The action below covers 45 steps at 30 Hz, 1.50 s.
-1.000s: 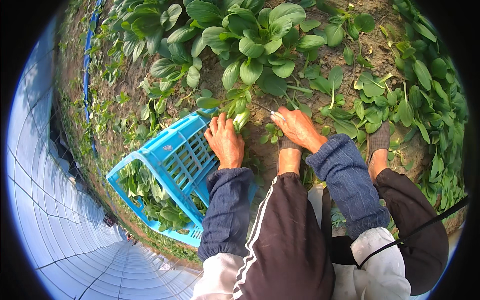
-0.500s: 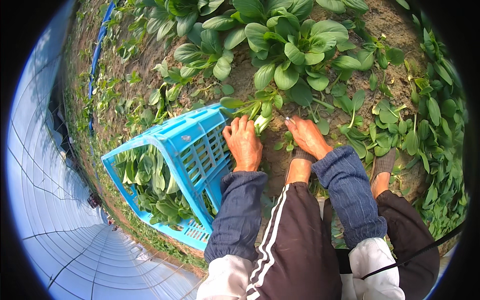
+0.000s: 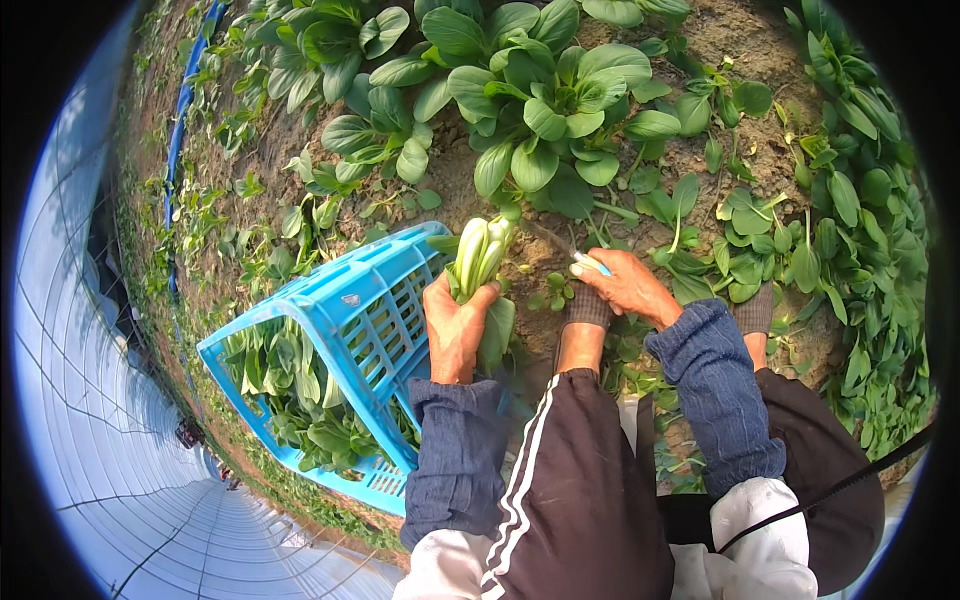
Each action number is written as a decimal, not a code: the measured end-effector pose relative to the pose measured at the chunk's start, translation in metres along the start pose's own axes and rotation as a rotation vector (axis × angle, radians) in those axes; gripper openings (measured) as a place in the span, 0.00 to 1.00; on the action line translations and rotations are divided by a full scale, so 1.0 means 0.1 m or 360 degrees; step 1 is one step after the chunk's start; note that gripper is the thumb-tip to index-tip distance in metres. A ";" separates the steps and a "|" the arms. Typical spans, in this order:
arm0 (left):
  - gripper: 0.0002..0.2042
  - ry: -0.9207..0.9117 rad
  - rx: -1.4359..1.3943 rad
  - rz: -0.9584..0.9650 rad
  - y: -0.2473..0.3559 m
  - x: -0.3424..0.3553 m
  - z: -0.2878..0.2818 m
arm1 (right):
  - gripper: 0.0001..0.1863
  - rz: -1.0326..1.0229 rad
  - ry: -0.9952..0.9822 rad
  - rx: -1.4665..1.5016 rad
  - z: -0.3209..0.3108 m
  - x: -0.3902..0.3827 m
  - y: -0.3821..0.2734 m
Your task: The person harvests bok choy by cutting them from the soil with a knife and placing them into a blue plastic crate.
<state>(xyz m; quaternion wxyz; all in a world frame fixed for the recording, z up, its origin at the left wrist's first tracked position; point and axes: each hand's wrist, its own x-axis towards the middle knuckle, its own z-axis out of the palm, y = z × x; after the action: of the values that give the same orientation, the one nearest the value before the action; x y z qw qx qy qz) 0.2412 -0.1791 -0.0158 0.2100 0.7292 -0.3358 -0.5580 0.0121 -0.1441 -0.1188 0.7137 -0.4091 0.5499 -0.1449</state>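
Note:
My left hand point(image 3: 458, 325) is closed round a bok choy point(image 3: 480, 252), whose pale stalks and base point away from me. Some of its leaves hang down beside my wrist. In my right hand point(image 3: 632, 285) is a small knife point(image 3: 591, 263) with a white and light-blue handle. Its thin blade reaches toward the base of the bok choy, and whether it touches is hard to make out. On the left, close to my left hand, a light-blue plastic crate point(image 3: 352, 300) lies tipped on its side with leafy greens point(image 3: 290, 375) inside.
Large bok choy plants point(image 3: 560, 110) grow in the soil just beyond my hands. Loose cut leaves point(image 3: 750, 225) lie to the right, near a dense green row point(image 3: 860, 200). A blue hose point(image 3: 183, 110) runs along the far left. My feet point(image 3: 585, 308) stand close by.
My left hand has lifted the bok choy off the ground, turning it base outward, and drawn it nearer. My right hand has shifted slightly down and right, with the knife now plainer to see.

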 end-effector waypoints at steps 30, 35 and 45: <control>0.26 -0.0876 0.0414 0.0179 0.48 -0.20 0.67 | 0.09 -0.0276 0.0096 0.0763 -0.55 -0.57 -0.21; 0.17 -0.1104 0.0632 -0.0103 0.59 -0.14 0.64 | 0.08 -0.0113 -0.0118 0.0739 -0.66 -0.65 -0.29; 0.20 -0.1086 0.2231 0.1179 1.01 0.06 0.94 | 0.15 0.0058 0.0296 0.0781 -0.84 -0.64 0.15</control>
<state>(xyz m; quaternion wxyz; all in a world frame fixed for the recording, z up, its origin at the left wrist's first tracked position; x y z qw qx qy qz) 0.1270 -0.2466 0.0217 -0.2323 0.3265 -0.8635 -0.3064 -0.0903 -0.1283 -0.0919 0.7403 -0.1986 0.5688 -0.2982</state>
